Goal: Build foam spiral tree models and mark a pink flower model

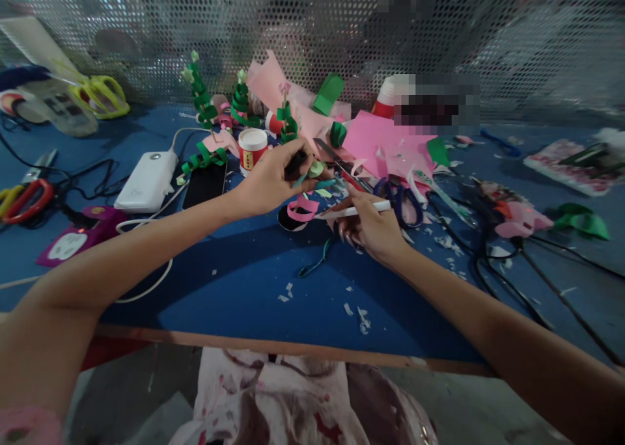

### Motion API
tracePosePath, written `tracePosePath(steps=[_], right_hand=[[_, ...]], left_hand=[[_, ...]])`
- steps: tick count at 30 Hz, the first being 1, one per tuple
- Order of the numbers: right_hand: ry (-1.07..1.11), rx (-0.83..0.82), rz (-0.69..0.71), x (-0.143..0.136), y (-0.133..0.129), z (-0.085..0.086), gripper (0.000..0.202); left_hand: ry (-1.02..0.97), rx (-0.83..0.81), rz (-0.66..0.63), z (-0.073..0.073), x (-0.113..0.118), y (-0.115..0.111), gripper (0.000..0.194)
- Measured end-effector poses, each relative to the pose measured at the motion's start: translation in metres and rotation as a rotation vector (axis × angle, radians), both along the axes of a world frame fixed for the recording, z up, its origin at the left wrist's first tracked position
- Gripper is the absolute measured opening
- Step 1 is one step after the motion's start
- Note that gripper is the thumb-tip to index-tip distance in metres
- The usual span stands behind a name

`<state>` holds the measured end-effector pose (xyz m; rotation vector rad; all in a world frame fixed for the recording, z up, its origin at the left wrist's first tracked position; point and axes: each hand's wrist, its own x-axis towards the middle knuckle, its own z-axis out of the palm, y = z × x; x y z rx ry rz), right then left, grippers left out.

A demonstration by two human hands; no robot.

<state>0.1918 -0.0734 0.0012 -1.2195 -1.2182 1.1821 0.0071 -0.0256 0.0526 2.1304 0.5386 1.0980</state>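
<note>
My left hand [266, 179] is raised over the table, its fingers pinched on a small pale green paper piece [316, 170]. A bit of teal shows by its fingertips. In my right hand [375, 229] is a slim white pen-like stick [356, 210], its tip pointing left toward a pink paper curl [303, 209]. The curl is just below my left fingers, in front of a dark round thing [291, 220]. Scissors with dark blue handles [409, 204] lie just beyond my right hand. A thin teal strip [317, 260] rests on the blue tabletop [234, 289].
Several green spiral paper stems [200, 94] stand at the back near a white-and-red tub [252, 149]. Pink paper sheets [366, 142] are piled by the perforated metal screen [312, 35]. Leftward are a white power bank [147, 181], a phone [205, 186] and red-handled scissors [32, 201]. Black cables [483, 256] run rightward.
</note>
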Motion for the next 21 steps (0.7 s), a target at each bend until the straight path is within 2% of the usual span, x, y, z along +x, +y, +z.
tracePosePath(steps=[8, 15, 21], right_hand=[[-0.03, 0.009, 0.031, 0.0001, -0.0015, 0.0016, 0.041], [-0.068, 0.049, 0.063, 0.002, -0.0019, -0.0015, 0.043], [-0.103, 0.073, 0.066, 0.0015, -0.0038, 0.0005, 0.044]], left_hand=[[0.027, -0.019, -0.017, 0.0016, -0.001, -0.002, 0.034], [0.021, 0.065, 0.053, 0.0002, -0.0002, -0.0029, 0.032], [0.023, 0.055, 0.052, 0.0008, -0.0003, -0.0041, 0.033]])
